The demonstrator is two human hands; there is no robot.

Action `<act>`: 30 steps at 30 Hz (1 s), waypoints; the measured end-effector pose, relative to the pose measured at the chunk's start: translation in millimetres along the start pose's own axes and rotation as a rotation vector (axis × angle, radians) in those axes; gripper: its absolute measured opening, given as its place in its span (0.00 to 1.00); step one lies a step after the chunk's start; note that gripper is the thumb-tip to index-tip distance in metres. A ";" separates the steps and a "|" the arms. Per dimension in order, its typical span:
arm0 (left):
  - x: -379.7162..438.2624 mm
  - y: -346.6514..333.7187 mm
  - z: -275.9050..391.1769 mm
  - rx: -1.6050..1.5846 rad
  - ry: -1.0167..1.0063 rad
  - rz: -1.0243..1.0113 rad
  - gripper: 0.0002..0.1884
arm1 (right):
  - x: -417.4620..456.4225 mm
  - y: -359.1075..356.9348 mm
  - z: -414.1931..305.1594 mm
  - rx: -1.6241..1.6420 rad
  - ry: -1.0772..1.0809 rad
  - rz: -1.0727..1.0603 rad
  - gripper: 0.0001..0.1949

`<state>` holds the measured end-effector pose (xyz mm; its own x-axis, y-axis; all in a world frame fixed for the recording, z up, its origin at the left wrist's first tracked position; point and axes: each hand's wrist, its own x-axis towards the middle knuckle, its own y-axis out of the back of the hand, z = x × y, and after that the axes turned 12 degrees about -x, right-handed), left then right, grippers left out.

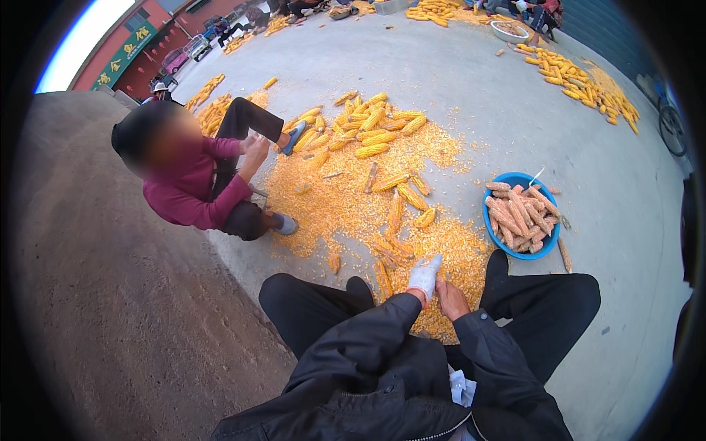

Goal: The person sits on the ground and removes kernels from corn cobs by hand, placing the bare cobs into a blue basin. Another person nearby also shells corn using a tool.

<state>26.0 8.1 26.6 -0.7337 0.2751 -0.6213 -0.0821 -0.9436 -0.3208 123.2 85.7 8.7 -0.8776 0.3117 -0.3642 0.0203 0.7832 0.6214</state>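
My left hand [424, 275], in a white knitted glove, is just in front of me, between my knees. Touching or nearly touching it on the right is my bare right hand [452, 299], its fingers curled. Whether either holds something is hidden by the fingers and too small to tell. Beneath both hands lies a spread of loose corn kernels [460, 248]. Partly shelled corn cobs [382, 279] rest on the kernels left of the glove. Farther off is a pile of yellow corn ears [372, 135]. A blue plastic basin [487, 218] full of bare reddish cobs [521, 215] stands at my right foot.
A co-worker in a maroon top [182, 198] sits at the left, feet at the kernels' edge. More corn ears [584, 82] lie at the far right, near a white basin [510, 36] and other seated people. A bicycle wheel [672, 129] is at the right edge.
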 end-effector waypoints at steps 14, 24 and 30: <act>-3.0 0.0 5.2 0.423 -0.330 0.130 0.26 | -7.3 29.8 -22.2 0.847 -0.371 -0.474 0.28; 12.4 7.3 15.6 -0.404 0.034 -0.234 0.27 | -10.1 35.8 -25.7 0.896 -0.271 -0.373 0.27; -13.7 -3.2 44.0 -0.343 0.075 -0.262 0.27 | -9.6 44.0 -32.2 1.023 -0.264 -0.426 0.26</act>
<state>6.6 -0.8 67.6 -0.6661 0.5215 -0.5332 -0.0207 -0.7276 -0.6857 117.1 99.9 61.8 -0.7806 -0.0760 -0.6204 0.2323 0.8862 -0.4008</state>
